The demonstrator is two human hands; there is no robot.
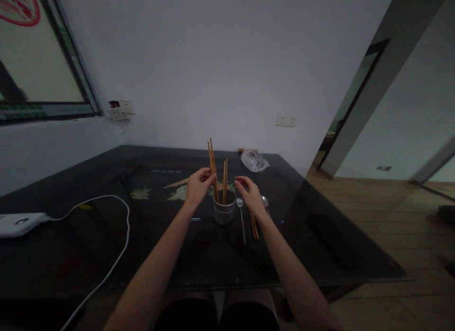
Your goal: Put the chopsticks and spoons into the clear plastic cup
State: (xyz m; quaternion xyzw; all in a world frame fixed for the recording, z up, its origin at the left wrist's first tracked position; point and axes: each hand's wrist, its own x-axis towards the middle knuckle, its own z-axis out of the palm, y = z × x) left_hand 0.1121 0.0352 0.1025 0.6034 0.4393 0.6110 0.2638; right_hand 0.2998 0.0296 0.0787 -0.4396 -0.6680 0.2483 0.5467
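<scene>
A small metal cup (pixel 224 212) stands on the dark glass table (pixel 106 255) and holds several wooden chopsticks. My left hand (pixel 197 185) pinches a pair of upright chopsticks (pixel 212 162) whose lower ends sit in the cup. My right hand (pixel 250 192) hovers just right of the cup, fingers loosely curled and apart, holding nothing. Under the right hand lie a metal spoon (pixel 241 217), more chopsticks (pixel 253 225) and a second spoon (pixel 265 201) flat on the table.
A white cable (pixel 121 236) runs from a white device (pixel 17 224) at the left edge toward me. A crumpled plastic bag (pixel 253 161) lies at the table's far side by the wall. A doorway and wooden floor are to the right.
</scene>
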